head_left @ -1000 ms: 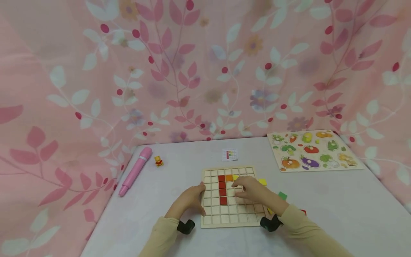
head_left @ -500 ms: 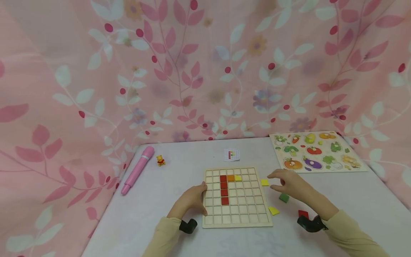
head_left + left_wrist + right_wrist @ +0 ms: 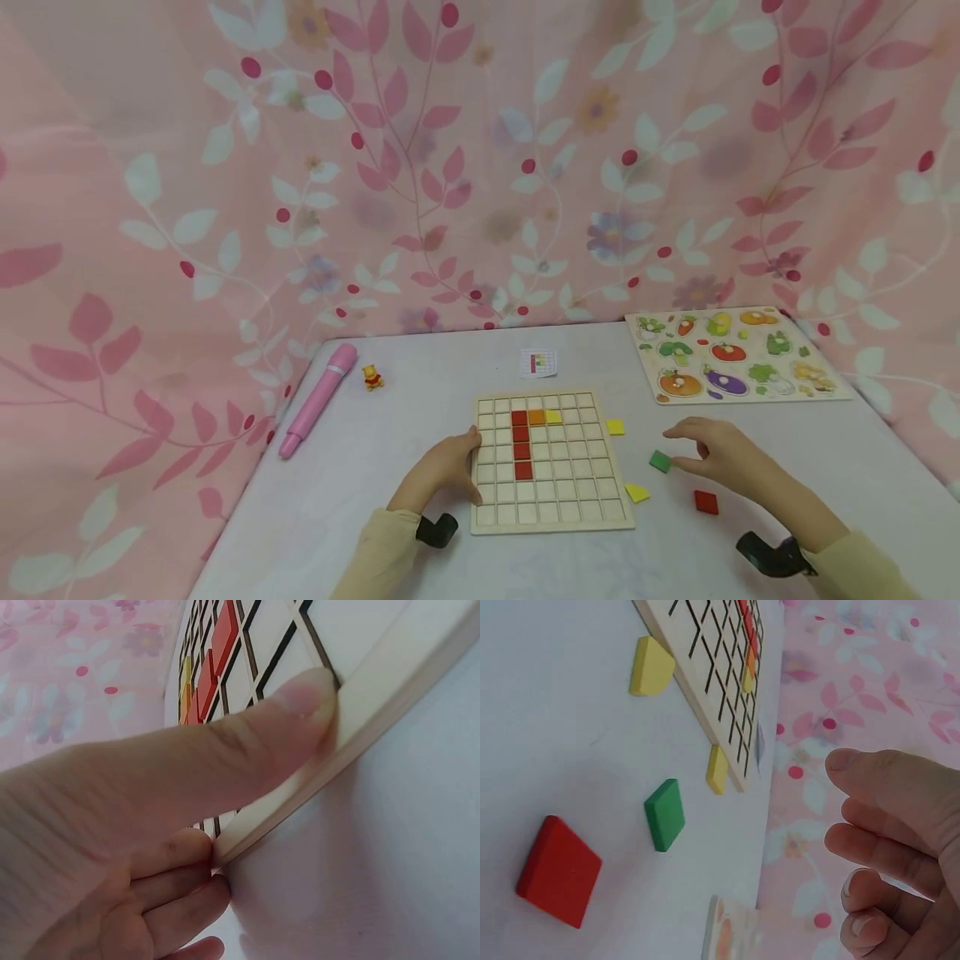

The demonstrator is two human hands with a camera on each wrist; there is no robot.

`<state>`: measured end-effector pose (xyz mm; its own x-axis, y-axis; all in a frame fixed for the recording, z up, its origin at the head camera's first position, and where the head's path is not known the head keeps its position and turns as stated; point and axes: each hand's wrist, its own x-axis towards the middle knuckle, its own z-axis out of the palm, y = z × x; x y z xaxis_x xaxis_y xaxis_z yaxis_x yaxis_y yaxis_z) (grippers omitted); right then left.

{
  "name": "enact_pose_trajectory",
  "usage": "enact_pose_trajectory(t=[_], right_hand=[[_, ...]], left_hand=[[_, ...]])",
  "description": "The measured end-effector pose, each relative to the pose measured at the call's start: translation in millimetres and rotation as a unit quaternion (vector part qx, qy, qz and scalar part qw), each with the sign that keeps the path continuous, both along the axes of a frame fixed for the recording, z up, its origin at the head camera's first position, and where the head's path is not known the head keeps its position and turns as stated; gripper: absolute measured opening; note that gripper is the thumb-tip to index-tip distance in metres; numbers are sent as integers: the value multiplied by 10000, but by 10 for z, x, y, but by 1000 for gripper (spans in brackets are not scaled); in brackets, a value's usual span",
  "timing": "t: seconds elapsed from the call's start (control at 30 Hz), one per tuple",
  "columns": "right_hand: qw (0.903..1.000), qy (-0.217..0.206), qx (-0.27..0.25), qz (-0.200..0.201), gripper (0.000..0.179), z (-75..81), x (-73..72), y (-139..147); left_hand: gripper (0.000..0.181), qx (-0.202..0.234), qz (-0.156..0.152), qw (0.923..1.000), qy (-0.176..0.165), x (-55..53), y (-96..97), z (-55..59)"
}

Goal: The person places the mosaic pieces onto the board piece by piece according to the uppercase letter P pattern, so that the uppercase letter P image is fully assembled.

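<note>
A wooden grid board (image 3: 555,492) lies on the table, with a column of red tiles (image 3: 521,450), an orange tile (image 3: 537,417) and a yellow tile (image 3: 553,417) in its cells. My left hand (image 3: 446,467) holds the board's left edge; in the left wrist view the thumb (image 3: 300,712) lies on the rim, fingers curled beside it. Right of the board, my right hand (image 3: 723,454) hovers with nothing between thumb and fingers, its thumb tip close by a green tile (image 3: 661,462). The right wrist view shows this tile flat on the table, apart from the hand.
Two yellow pieces, a square (image 3: 616,427) and a round-cornered one (image 3: 637,492), lie along the board's right side; a red tile (image 3: 706,502) is nearer me. Behind are a pattern card (image 3: 538,362), a vegetable puzzle (image 3: 738,354), a bear figurine (image 3: 372,377) and a pink microphone-shaped toy (image 3: 318,402).
My right hand has left the board, uncovering the yellow tile in the top row, and moved right, then nearer me toward the green tile. The left hand stays at the board's edge.
</note>
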<state>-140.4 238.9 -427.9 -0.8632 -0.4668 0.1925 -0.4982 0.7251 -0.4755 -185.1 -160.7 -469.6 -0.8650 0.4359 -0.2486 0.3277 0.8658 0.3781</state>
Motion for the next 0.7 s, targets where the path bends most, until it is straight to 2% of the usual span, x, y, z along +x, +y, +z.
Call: enact_pose_trajectory(t=[0.13, 0.3, 0.5, 0.7], right_hand=[[9976, -678, 72, -150, 33, -78, 65, 58], [9889, -1459, 144, -223, 31, -193, 143, 162], [9859, -1667, 130, -51, 33, -313, 219, 304], [9805, -1951, 167, -146, 30, -410, 241, 357]], left_hand=[[99, 35, -21, 10000, 17, -1, -11, -4], [103, 141, 47, 9999, -63, 8, -25, -38], [107, 236, -10, 9997, -14, 2, -52, -44], [101, 573, 2, 9983, -90, -14, -109, -67]])
